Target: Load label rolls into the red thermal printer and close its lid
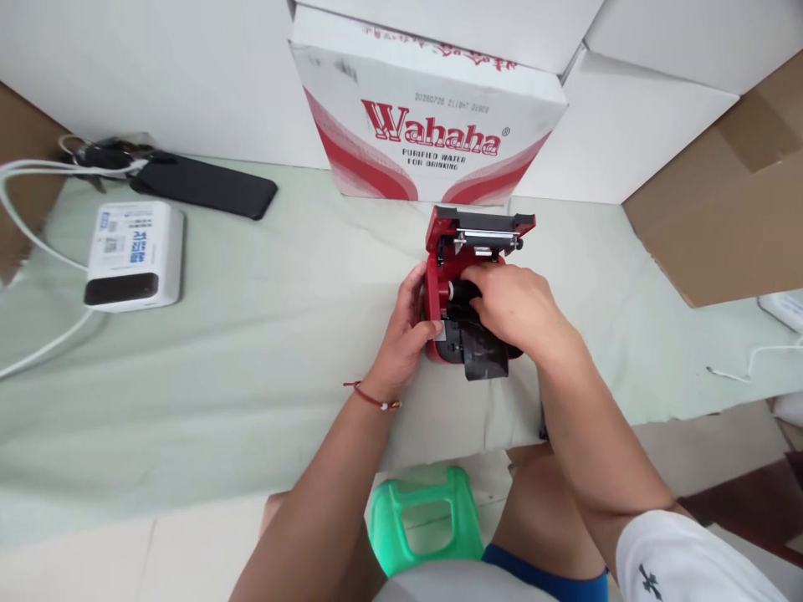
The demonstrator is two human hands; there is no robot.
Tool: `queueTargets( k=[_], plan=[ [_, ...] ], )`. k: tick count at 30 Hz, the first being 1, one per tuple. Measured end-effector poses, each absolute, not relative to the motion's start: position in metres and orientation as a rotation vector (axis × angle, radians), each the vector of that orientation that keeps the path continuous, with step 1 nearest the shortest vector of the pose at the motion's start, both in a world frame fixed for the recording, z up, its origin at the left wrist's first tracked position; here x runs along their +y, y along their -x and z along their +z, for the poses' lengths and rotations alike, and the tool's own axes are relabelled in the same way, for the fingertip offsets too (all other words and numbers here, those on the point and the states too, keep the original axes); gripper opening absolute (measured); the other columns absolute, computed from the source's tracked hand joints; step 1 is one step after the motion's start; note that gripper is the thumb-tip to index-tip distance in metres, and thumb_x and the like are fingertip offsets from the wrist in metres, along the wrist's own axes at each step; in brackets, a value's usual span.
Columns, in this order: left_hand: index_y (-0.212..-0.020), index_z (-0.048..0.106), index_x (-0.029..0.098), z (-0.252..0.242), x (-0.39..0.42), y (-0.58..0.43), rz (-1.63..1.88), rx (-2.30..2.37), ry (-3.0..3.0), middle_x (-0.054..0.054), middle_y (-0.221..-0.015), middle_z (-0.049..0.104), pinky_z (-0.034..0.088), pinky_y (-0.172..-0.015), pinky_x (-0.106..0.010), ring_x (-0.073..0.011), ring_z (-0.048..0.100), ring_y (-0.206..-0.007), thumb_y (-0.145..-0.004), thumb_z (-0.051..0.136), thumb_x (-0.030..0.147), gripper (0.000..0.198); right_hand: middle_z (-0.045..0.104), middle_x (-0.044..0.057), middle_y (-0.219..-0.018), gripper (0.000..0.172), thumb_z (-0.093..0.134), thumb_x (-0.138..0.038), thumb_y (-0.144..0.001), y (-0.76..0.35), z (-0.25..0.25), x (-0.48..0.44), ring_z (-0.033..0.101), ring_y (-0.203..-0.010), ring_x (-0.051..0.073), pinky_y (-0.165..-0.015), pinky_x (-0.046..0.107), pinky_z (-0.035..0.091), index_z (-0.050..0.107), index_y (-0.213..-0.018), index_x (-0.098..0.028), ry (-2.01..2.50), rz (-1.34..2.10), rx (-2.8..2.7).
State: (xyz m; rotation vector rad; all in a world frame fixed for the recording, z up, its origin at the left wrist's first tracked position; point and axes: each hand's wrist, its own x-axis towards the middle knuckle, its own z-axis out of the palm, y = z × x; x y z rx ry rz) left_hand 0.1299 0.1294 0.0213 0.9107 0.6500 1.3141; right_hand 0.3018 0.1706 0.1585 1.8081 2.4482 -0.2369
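A small red-and-black device (448, 347), which looks like a label printer, sits on the cloth-covered table with its lid (483, 230) raised. Under the lid runs a metal bar with a roller. My left hand (406, 330) grips the device's left side, thumb on the front left corner and fingers along the outer wall. Inside the open compartment, my right hand (511, 305) has its fingers closed at a black roll (462, 291) with a white end. A strip of black film (486, 355) hangs over the device's front edge. My right fingertips are partly hidden.
Behind the device stands a white and red water carton (432, 159). To the left are a black phone (204, 186), a white box-shaped device (135, 255) with a dark panel, keys and white cables. A brown carton (721, 184) stands right. Below is a green stool (427, 518).
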Motion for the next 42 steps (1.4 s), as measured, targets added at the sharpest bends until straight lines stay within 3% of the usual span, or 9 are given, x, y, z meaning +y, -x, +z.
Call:
queueTargets(
  k=[3, 6, 11, 17, 23, 28, 33, 38, 42],
  plan=[
    [-0.165, 0.058, 0.043, 0.023, 0.129, -0.13, 1.322, 0.639, -0.919, -0.001, -0.184, 0.052, 0.039, -0.143, -0.056, -0.0372, 0.043, -0.175, -0.088, 0.092, 0.044, 0.084, 0.084, 0.007, -0.119, 0.035, 0.071, -0.022, -0.099, -0.331, 0.172, 0.138, 0.078, -0.092, 0.026, -0.078, 0.038, 0.061, 0.083, -0.131, -0.028, -1.972, -0.549, 2.775],
    [-0.163, 0.06, 0.044, 0.024, 0.129, -0.13, 1.319, 0.617, -0.903, 0.0, -0.183, 0.053, 0.041, -0.143, -0.055, -0.0366, 0.044, -0.174, -0.087, 0.092, 0.042, 0.082, 0.084, 0.003, -0.11, 0.034, 0.081, -0.041, -0.102, -0.373, 0.186, 0.097, 0.062, -0.06, 0.016, -0.058, 0.034, 0.055, 0.082, -0.135, -0.032, -2.34, -1.05, 2.69],
    [-0.163, 0.061, 0.044, 0.023, 0.129, -0.13, 1.315, 0.625, -0.88, -0.001, -0.183, 0.053, 0.044, -0.141, -0.056, -0.0381, 0.044, -0.174, -0.087, 0.092, 0.044, 0.082, 0.087, 0.008, -0.115, 0.042, 0.088, -0.058, -0.097, -0.434, 0.159, 0.053, 0.077, -0.085, 0.024, -0.076, 0.037, 0.065, 0.085, -0.128, -0.029, -2.658, -1.483, 2.234],
    [-0.162, 0.062, 0.044, 0.025, 0.129, -0.129, 1.311, 0.659, -0.877, -0.001, -0.183, 0.053, 0.047, -0.139, -0.055, -0.0383, 0.045, -0.173, -0.085, 0.095, 0.048, 0.083, 0.086, 0.01, -0.116, 0.045, 0.077, -0.053, -0.098, -0.43, 0.111, 0.04, 0.074, -0.074, 0.021, -0.07, 0.039, 0.064, 0.082, -0.128, -0.021, -2.533, -1.366, 2.088],
    [-0.16, 0.063, 0.045, 0.026, 0.13, -0.129, 1.306, 0.663, -0.867, 0.0, -0.179, 0.056, 0.05, -0.134, -0.053, -0.037, 0.048, -0.17, -0.084, 0.094, 0.045, 0.082, 0.082, 0.013, -0.129, 0.038, 0.067, -0.043, -0.105, -0.45, 0.104, 0.034, 0.063, -0.059, 0.016, -0.073, 0.044, 0.065, 0.082, -0.132, -0.022, -2.564, -0.589, 2.342],
    [-0.162, 0.06, 0.042, 0.025, 0.132, -0.129, 1.308, 0.642, -0.901, -0.002, -0.181, 0.053, 0.048, -0.136, -0.054, -0.0375, 0.048, -0.17, -0.086, 0.091, 0.041, 0.082, 0.083, 0.015, -0.133, 0.042, 0.064, -0.028, -0.098, -0.468, 0.088, 0.035, 0.082, -0.091, 0.029, -0.086, 0.049, 0.068, 0.082, -0.135, -0.023, -2.297, -0.444, 2.274],
    [-0.164, 0.059, 0.04, 0.027, 0.131, -0.13, 1.304, 0.653, -0.905, -0.003, -0.177, 0.058, 0.05, -0.134, -0.055, -0.0378, 0.049, -0.169, -0.087, 0.088, 0.038, 0.083, 0.087, 0.01, -0.11, 0.026, 0.069, -0.039, -0.103, -0.474, 0.148, 0.036, 0.084, -0.089, 0.03, -0.079, 0.043, 0.07, 0.087, -0.12, -0.03, -1.886, -0.902, 2.352],
    [-0.161, 0.063, 0.039, 0.029, 0.132, -0.133, 1.341, 0.683, -0.888, -0.003, -0.178, 0.058, 0.053, -0.131, -0.055, -0.0387, 0.052, -0.167, -0.083, 0.09, 0.04, 0.082, 0.088, 0.01, -0.122, 0.038, 0.077, -0.042, -0.108, -0.452, 0.239, 0.059, 0.086, -0.093, 0.026, -0.073, 0.034, 0.069, 0.084, -0.145, -0.042, -1.435, -1.259, 2.55],
    [-0.16, 0.063, 0.038, 0.029, 0.133, -0.134, 1.338, 0.662, -0.884, -0.004, -0.174, 0.062, 0.052, -0.133, -0.054, -0.0378, 0.054, -0.165, -0.083, 0.09, 0.038, 0.082, 0.086, 0.006, -0.107, 0.035, 0.075, -0.044, -0.108, -0.401, 0.237, 0.103, 0.071, -0.065, 0.018, -0.058, 0.033, 0.058, 0.086, -0.14, -0.035, -1.536, -1.163, 2.678]
  ],
)
